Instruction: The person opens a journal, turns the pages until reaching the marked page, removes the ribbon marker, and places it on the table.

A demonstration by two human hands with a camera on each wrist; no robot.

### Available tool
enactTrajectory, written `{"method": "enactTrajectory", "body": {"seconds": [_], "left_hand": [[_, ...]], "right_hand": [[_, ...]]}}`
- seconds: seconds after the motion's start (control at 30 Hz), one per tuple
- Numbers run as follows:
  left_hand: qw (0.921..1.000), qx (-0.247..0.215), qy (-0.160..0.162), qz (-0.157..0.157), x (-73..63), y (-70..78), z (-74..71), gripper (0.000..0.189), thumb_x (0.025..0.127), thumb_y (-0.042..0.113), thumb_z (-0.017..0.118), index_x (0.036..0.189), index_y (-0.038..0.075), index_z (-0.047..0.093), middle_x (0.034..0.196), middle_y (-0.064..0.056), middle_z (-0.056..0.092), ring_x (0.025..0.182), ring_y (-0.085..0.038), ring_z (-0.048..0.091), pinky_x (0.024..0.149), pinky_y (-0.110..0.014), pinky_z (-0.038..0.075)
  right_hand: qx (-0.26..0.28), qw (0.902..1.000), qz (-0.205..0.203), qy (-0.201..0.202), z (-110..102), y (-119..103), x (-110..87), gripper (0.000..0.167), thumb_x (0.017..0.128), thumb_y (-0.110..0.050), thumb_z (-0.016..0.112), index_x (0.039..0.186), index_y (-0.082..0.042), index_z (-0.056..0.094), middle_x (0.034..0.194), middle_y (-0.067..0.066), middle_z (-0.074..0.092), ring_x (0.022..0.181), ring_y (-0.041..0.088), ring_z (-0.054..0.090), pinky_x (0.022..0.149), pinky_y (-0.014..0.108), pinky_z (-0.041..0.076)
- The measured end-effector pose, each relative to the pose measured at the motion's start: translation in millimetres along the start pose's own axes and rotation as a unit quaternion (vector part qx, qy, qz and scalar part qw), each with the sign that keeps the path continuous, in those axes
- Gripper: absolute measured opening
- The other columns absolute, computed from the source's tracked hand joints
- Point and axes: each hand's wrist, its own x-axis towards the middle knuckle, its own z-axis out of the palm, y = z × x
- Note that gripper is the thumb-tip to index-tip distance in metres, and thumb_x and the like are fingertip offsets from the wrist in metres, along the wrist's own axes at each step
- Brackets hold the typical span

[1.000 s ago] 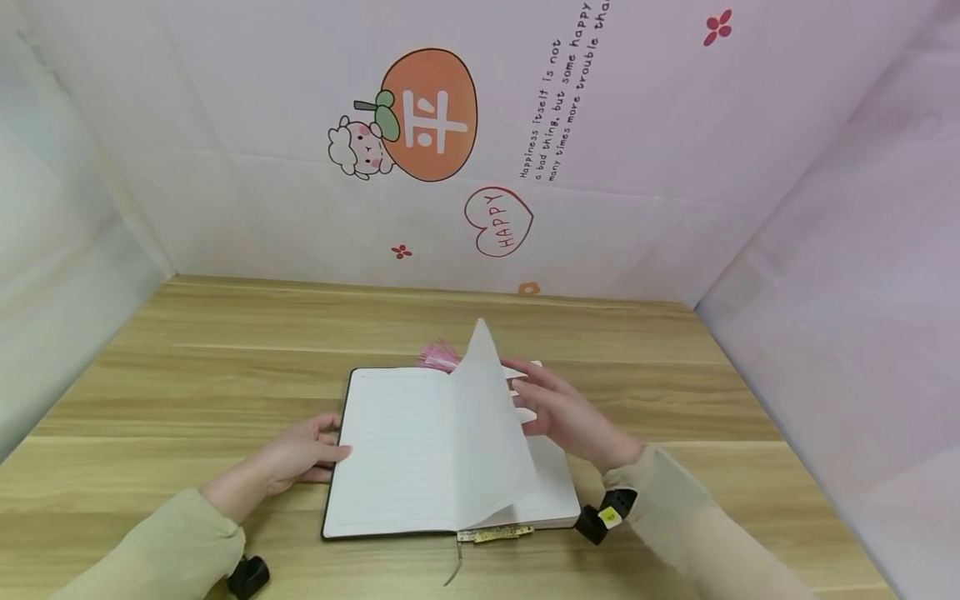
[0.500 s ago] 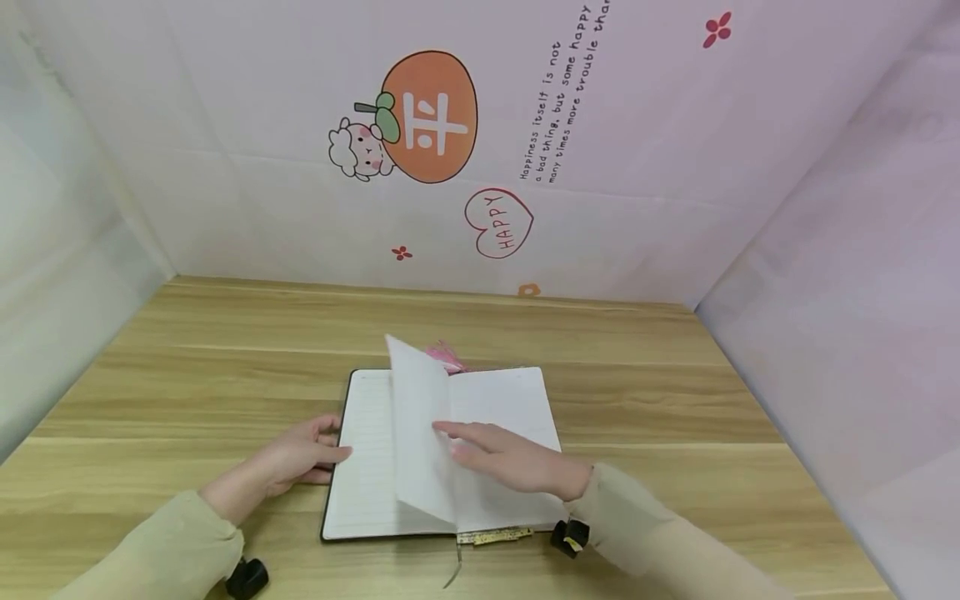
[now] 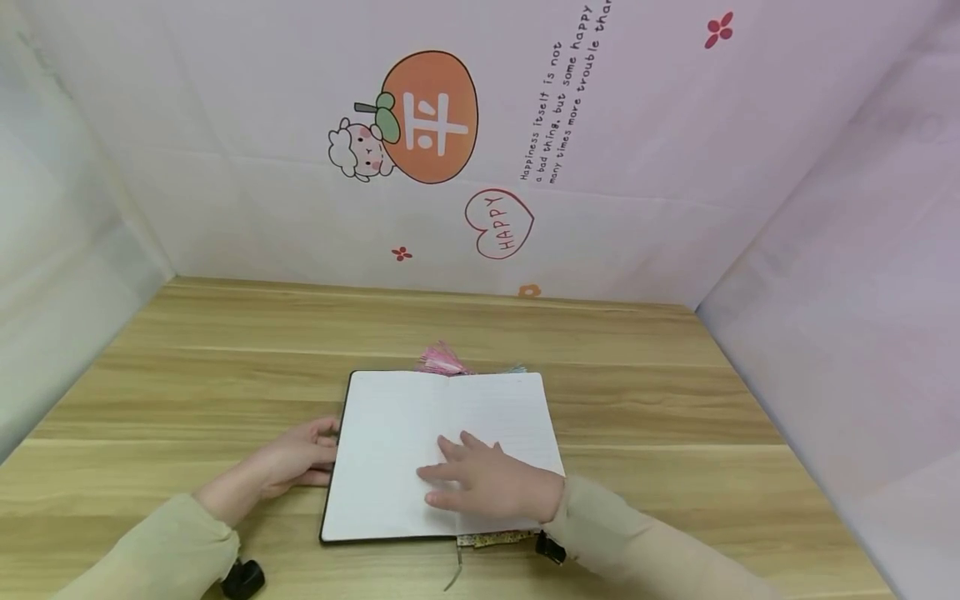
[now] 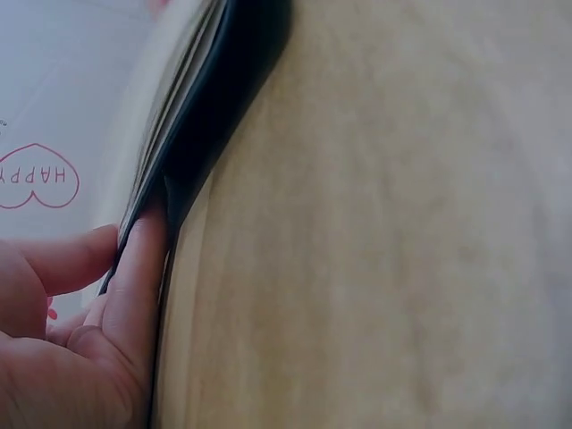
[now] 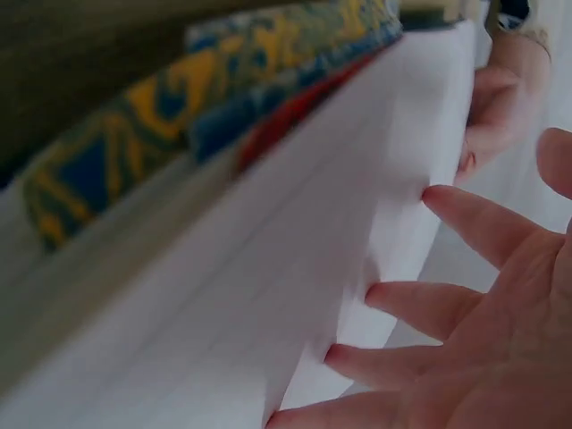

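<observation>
An open notebook (image 3: 390,450) with a dark cover lies flat in the head view, its pages pale and faintly lined. At its left edge my left hand (image 3: 300,457) pinches the edge; in the left wrist view the thumb (image 4: 80,259) meets the upper side while a finger tucks into a gap beneath the pages, its tip hidden. My right hand (image 3: 491,483) rests over the middle of the spread, fingers apart. Close up in the right wrist view, the straight fingertips (image 5: 438,195) touch the paper near the fold.
Pink tassel (image 3: 442,360) strands stick out past the notebook's far edge. Patterned yellow bookmarks (image 3: 498,538) and a thin grey ribbon (image 3: 453,575) show at the near edge. The wooden table (image 3: 247,350) meets a printed backdrop (image 3: 615,242) behind and pale side walls.
The raised page has turned over from right to left and now lies flat. My right hand has moved left with it and spread its fingers on the paper. The left hand stays at the edge.
</observation>
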Motion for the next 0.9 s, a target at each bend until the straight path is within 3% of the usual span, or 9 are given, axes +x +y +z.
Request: {"method": "enactTrajectory", "body": {"seconds": [0.13,0.3,0.4,0.63,0.8,0.9], "left_hand": [[1.0,-0.007,0.003,-0.002,0.3,-3.1,-0.8,0.041,0.099,0.01,0.045,0.131,-0.01,0.031,0.091,0.0,0.067,0.082,-0.011,0.065,0.073,-0.03,0.056],[0.9996,-0.014,0.016,-0.016,1.5,-4.9,-0.3,0.048,0.103,0.021,0.035,0.137,-0.012,0.026,0.098,-0.004,0.063,0.085,-0.013,0.064,0.076,-0.032,0.056],[0.9997,-0.009,0.018,-0.017,1.4,-3.8,0.1,0.054,0.101,0.023,0.042,0.138,-0.013,0.024,0.1,-0.004,0.062,0.086,-0.013,0.063,0.075,-0.031,0.056],[0.9997,0.018,0.018,-0.005,-2.7,0.6,1.8,0.06,0.094,0.01,0.056,0.137,-0.015,0.023,0.109,-0.01,0.067,0.084,-0.011,0.064,0.071,-0.028,0.055],[0.9978,0.041,0.05,-0.016,-3.0,2.4,5.7,0.055,0.093,0.009,0.057,0.136,-0.013,0.029,0.108,-0.01,0.067,0.079,-0.011,0.062,0.066,-0.026,0.055],[0.9968,0.046,0.062,-0.023,-3.1,2.1,7.3,0.054,0.093,0.008,0.057,0.136,-0.012,0.031,0.108,-0.012,0.067,0.078,-0.011,0.062,0.064,-0.025,0.055]], "right_hand": [[-0.05,0.9987,0.004,0.002,4.9,-4.3,-1.1,0.05,0.092,-0.053,0.051,0.137,-0.033,0.049,0.154,0.012,0.026,0.141,0.044,0.018,0.102,0.071,0.023],[-0.068,0.9977,0.009,0.002,4.6,-7.8,-1.4,0.051,0.09,-0.052,0.055,0.137,-0.034,0.049,0.154,0.012,0.026,0.141,0.043,0.019,0.101,0.07,0.025],[-0.081,0.9967,0.005,0.003,4.0,-9.2,-1.5,0.053,0.089,-0.052,0.056,0.138,-0.034,0.048,0.154,0.012,0.027,0.14,0.043,0.02,0.101,0.07,0.027],[-0.079,0.9969,-0.002,-0.002,1.3,-7.1,-1.3,0.053,0.09,-0.053,0.055,0.138,-0.033,0.048,0.154,0.013,0.026,0.14,0.044,0.02,0.101,0.07,0.027],[-0.054,0.9983,-0.021,-0.008,-10.4,3.9,-0.3,0.055,0.088,-0.044,0.063,0.138,-0.024,0.05,0.151,0.012,0.033,0.14,0.035,0.027,0.112,0.053,0.026],[-0.076,0.9967,-0.029,0.005,-19.7,15.1,1.6,0.061,0.083,-0.036,0.071,0.136,-0.014,0.051,0.146,0.015,0.041,0.138,0.033,0.032,0.115,0.043,0.024]]}}
